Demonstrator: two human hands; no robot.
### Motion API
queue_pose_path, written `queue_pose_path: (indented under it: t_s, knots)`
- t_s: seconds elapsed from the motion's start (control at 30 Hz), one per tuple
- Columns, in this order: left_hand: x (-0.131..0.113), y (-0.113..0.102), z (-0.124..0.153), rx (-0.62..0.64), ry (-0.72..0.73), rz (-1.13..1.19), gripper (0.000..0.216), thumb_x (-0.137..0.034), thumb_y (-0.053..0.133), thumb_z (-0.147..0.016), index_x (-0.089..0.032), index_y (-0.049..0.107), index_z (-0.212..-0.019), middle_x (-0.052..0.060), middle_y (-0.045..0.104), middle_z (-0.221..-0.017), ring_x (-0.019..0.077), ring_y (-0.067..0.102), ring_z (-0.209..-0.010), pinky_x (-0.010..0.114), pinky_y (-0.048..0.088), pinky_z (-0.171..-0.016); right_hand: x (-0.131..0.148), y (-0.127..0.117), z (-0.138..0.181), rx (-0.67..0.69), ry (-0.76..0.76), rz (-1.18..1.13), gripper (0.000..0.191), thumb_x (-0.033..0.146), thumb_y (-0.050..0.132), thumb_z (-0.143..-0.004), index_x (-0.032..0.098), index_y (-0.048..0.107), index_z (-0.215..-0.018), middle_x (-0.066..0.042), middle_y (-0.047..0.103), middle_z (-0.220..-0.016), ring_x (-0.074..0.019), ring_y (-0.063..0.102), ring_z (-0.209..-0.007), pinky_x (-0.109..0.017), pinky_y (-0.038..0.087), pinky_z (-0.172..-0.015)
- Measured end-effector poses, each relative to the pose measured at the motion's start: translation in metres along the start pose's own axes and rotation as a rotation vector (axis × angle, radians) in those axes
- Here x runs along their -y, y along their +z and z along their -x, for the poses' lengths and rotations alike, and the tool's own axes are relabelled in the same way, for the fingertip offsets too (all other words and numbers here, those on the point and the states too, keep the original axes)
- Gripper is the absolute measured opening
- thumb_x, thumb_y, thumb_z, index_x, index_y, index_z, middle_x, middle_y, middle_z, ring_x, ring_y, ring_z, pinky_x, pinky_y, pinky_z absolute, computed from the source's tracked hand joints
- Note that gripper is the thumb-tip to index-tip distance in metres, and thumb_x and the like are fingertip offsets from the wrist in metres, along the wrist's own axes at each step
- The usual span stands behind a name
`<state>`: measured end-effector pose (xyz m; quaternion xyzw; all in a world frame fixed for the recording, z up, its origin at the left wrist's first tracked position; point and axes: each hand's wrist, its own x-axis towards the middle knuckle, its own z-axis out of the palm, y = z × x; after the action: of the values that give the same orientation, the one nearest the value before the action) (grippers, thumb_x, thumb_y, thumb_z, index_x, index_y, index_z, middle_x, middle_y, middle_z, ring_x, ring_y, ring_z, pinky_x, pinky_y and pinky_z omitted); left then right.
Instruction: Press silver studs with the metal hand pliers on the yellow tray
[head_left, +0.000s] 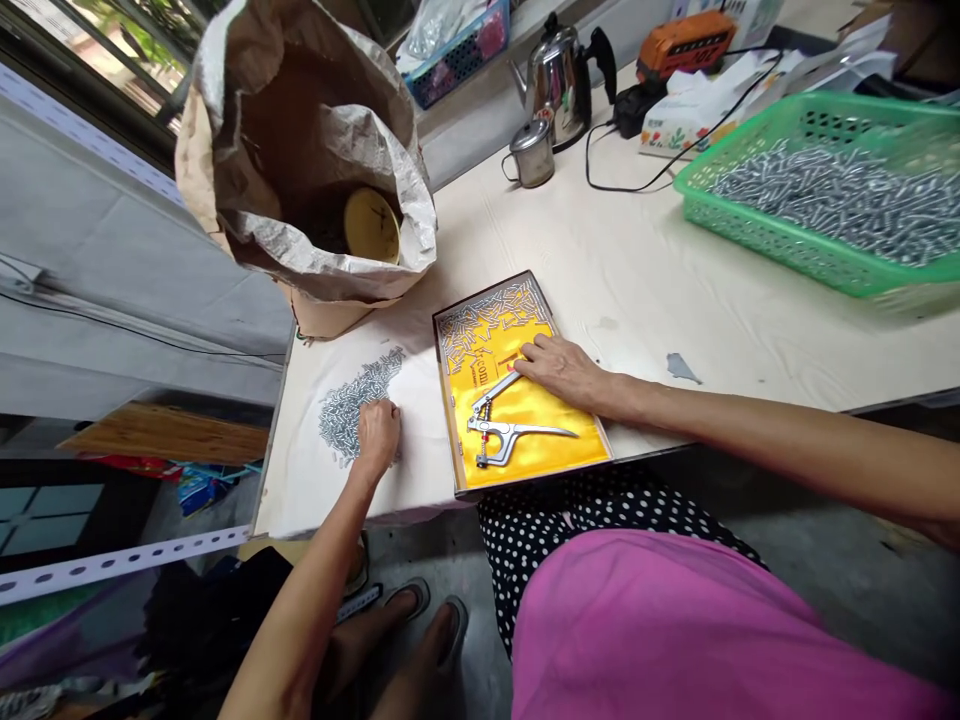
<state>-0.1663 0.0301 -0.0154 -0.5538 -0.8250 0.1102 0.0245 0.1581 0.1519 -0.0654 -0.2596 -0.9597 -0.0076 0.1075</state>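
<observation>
My left hand point(379, 432) is closed at the right edge of a pile of small silver metal pieces point(341, 412) on the white sheet. Whatever its fingers hold is hidden. A shallow box point(454, 440) with a yellow satin lining sits at the table's front edge. Inside it lies a pair of silver hand pliers point(517, 430) with a spring and a small red part. My right hand point(559, 370) reaches over the box's right side, its fingers bent round the pliers' upper handle, whose end it covers. More loose metal pieces point(487, 318) are scattered along the box's far end.
A big open paper sack point(322, 290) with a yellow tub point(371, 226) inside stands behind the pile. A green basket point(780, 265) of metal pieces is at right. Farther back are a metal cup point(534, 155), kettle point(559, 80), blue basket point(457, 65) and black cable point(630, 188).
</observation>
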Motion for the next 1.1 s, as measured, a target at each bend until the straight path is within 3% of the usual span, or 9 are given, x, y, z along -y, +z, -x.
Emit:
queue_pose_path:
  t_s: [0.17,0.27,0.37,0.47,0.53,0.67,0.83,1.1]
  knots:
    - [-0.012,-0.013,0.003,-0.025,0.026,0.058,0.029,-0.011,0.046,-0.088,-0.011,0.075,-0.083,0.015,0.072,-0.093,0.0273,0.064,-0.097,0.034,0.047,-0.087,0.002,-0.005,-0.002,0.053,0.021,-0.011,0.026,0.014,0.041,-0.103,0.019,0.065,-0.110,-0.011,0.065,-0.103,-0.0256,0.052,-0.097,-0.033,0.036,-0.072]
    - [-0.032,-0.028,0.022,-0.032,-0.053,0.447,0.022,-0.021,0.056,-0.085,-0.012,0.075,-0.090,0.010,0.074,-0.089,0.0237,0.067,-0.084,0.032,0.050,-0.077,-0.003,-0.011,-0.003,0.047,-0.033,-0.062,0.023,0.015,0.042,-0.104,0.019,0.063,-0.110,-0.010,0.065,-0.104,-0.0247,0.051,-0.098,-0.033,0.037,-0.073]
    - [-0.061,-0.039,0.055,0.142,-0.106,1.009,0.031,-0.039,0.070,-0.076,-0.013,0.074,-0.091,0.007,0.073,-0.083,0.0179,0.063,-0.068,0.027,0.049,-0.061,-0.015,-0.020,-0.005,0.007,-0.088,-0.102,0.020,0.017,0.042,-0.105,0.019,0.061,-0.106,-0.008,0.065,-0.101,-0.0238,0.051,-0.096,-0.033,0.038,-0.072]
    - [-0.091,-0.042,0.082,0.343,-0.123,1.258,0.041,-0.047,0.081,-0.063,-0.012,0.073,-0.082,0.004,0.068,-0.068,0.0124,0.056,-0.057,0.023,0.044,-0.054,-0.030,-0.032,-0.014,0.004,-0.131,-0.101,0.019,0.017,0.043,-0.105,0.019,0.060,-0.098,-0.008,0.064,-0.098,-0.0232,0.051,-0.095,-0.033,0.039,-0.072]
    - [-0.106,-0.039,0.088,0.404,-0.171,1.310,0.043,-0.049,0.084,-0.058,-0.012,0.071,-0.074,0.001,0.063,-0.059,0.0098,0.050,-0.051,0.021,0.040,-0.049,-0.039,-0.038,-0.022,0.043,-0.168,-0.097,0.019,0.016,0.045,-0.104,0.019,0.060,-0.093,-0.008,0.064,-0.097,-0.0225,0.051,-0.094,-0.032,0.039,-0.071]
    - [-0.120,-0.031,0.081,0.399,-0.253,1.358,0.045,-0.052,0.085,-0.053,-0.013,0.068,-0.068,-0.001,0.058,-0.053,0.0073,0.046,-0.046,0.019,0.034,-0.045,-0.045,-0.044,-0.035,0.131,-0.210,-0.077,0.018,0.017,0.048,-0.104,0.019,0.060,-0.090,-0.007,0.065,-0.099,-0.0218,0.053,-0.094,-0.032,0.039,-0.067]
    - [-0.122,-0.025,0.072,0.468,-0.268,1.332,0.048,-0.056,0.086,-0.051,-0.014,0.064,-0.059,-0.002,0.052,-0.047,0.0066,0.042,-0.042,0.020,0.032,-0.041,-0.042,-0.041,-0.040,0.172,-0.209,-0.072,0.013,0.022,0.052,-0.103,0.019,0.060,-0.093,-0.007,0.064,-0.104,-0.0223,0.053,-0.098,-0.032,0.039,-0.066]
    - [-0.122,-0.024,0.075,0.531,-0.291,1.296,0.040,-0.047,0.087,-0.055,-0.013,0.066,-0.062,-0.001,0.056,-0.049,0.0072,0.046,-0.044,0.019,0.036,-0.043,-0.044,-0.024,-0.038,0.165,-0.201,-0.094,0.017,0.019,0.045,-0.105,0.019,0.060,-0.096,-0.009,0.063,-0.107,-0.0231,0.053,-0.100,-0.032,0.040,-0.069]
